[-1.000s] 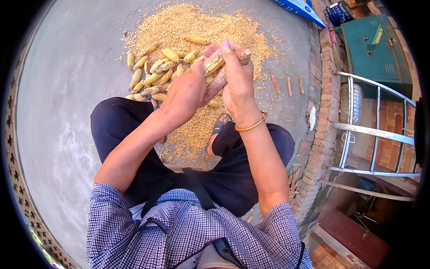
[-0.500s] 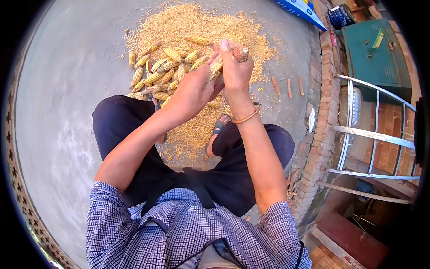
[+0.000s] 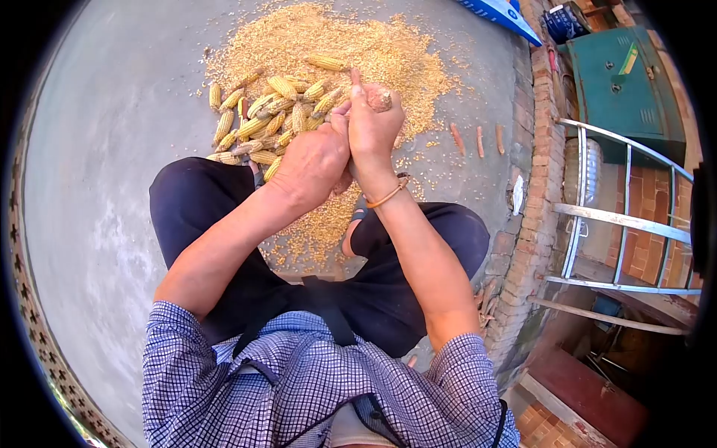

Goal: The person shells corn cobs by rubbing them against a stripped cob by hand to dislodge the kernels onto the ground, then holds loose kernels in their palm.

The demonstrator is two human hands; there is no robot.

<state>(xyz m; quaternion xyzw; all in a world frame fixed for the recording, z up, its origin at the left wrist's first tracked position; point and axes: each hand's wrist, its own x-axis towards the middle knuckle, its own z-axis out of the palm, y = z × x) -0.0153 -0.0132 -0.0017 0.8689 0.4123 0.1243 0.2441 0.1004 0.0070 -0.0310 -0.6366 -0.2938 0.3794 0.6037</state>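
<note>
Over the corn pile, both my hands are closed round an ear of corn; only its reddish end sticks out past my right hand. My left hand presses against the right one from the lower left, fingers curled, its grip on the ear mostly hidden. A small reddish tip shows above my right thumb; what it is I cannot make out. Just beyond the hands lies a heap of yellow ears of corn, partly covered by my left hand. Loose kernels spread behind and under the heap.
Several bare reddish cobs lie on the concrete floor to the right. A low brick edge runs along that side, with a metal ladder-like frame and a green cabinet past it. A blue bag lies at the top.
Both hands have shifted slightly left and down. My left hand has rolled over and closed up against my right, hiding the pale kernels on the ear that showed between them.
</note>
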